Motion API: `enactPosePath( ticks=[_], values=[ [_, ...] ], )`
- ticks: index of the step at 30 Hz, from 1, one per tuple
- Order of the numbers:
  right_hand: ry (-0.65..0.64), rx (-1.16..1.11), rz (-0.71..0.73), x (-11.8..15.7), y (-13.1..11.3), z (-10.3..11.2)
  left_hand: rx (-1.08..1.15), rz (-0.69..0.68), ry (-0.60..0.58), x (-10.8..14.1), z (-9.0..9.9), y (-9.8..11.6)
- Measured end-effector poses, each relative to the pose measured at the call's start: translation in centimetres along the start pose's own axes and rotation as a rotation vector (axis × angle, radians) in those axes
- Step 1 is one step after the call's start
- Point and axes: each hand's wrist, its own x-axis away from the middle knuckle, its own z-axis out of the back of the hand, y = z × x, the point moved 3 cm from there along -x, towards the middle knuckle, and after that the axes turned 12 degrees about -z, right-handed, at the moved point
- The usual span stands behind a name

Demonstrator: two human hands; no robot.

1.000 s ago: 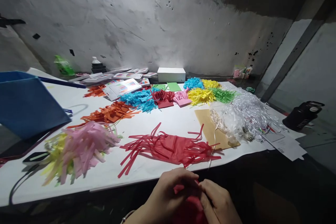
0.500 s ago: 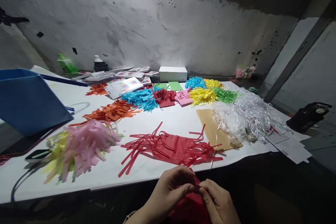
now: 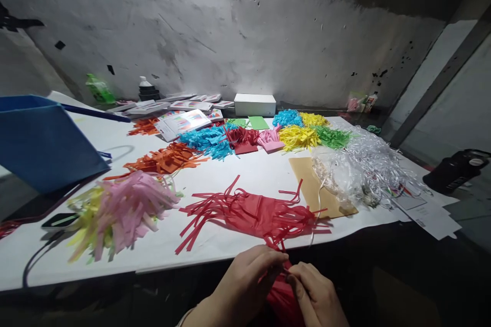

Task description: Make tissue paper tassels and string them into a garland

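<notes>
Red fringed tissue paper (image 3: pixel 284 296) hangs between my two hands at the table's front edge. My left hand (image 3: pixel 249 278) is closed, its thumb and fingers pinching the paper near its top. Close beside it, my right hand (image 3: pixel 316 291) also pinches the same paper, fingertips almost meeting the left ones. Part of the paper is hidden behind the hands. Just beyond them, a flat red tissue paper tassel sheet (image 3: pixel 253 214) lies on the white-covered table (image 3: pixel 161 260), its cut strips spread out at both ends.
A pink and yellow tassel bunch (image 3: pixel 128 209) lies left, near a phone (image 3: pixel 60 220) on a cable. A blue bin (image 3: pixel 49 148) stands far left. Orange fringe (image 3: pixel 164 159), blue fringe (image 3: pixel 209 142), a brown envelope (image 3: pixel 307 176), white strings (image 3: pixel 368 158) and a black bottle (image 3: pixel 454 171) lie around.
My left fingers have curled further over the red paper, and both hands remain close together. The view has shifted slightly.
</notes>
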Motion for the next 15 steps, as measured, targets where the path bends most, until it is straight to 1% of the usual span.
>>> enactPosePath(
  ticks=[3,8,11,13,15],
  values=[
    [0.014,-0.007,0.012,-0.1,0.0,-0.1,0.000,0.023,-0.053,-0.2,0.1,0.0],
    [-0.007,-0.030,0.013,-0.2,-0.6,0.3,0.046,0.154,-0.150,0.0,0.0,-0.3],
    [0.008,-0.024,0.038,-0.3,-1.0,0.4,0.048,0.141,-0.195,0.2,-0.4,-0.3],
    [0.048,0.006,0.086,-0.3,-1.1,0.2,0.050,0.120,-0.223,0.4,-0.6,-0.3],
    [0.114,0.044,0.129,-0.3,-1.0,-0.1,0.040,0.115,-0.214,0.5,-0.5,-0.5]
  ],
)
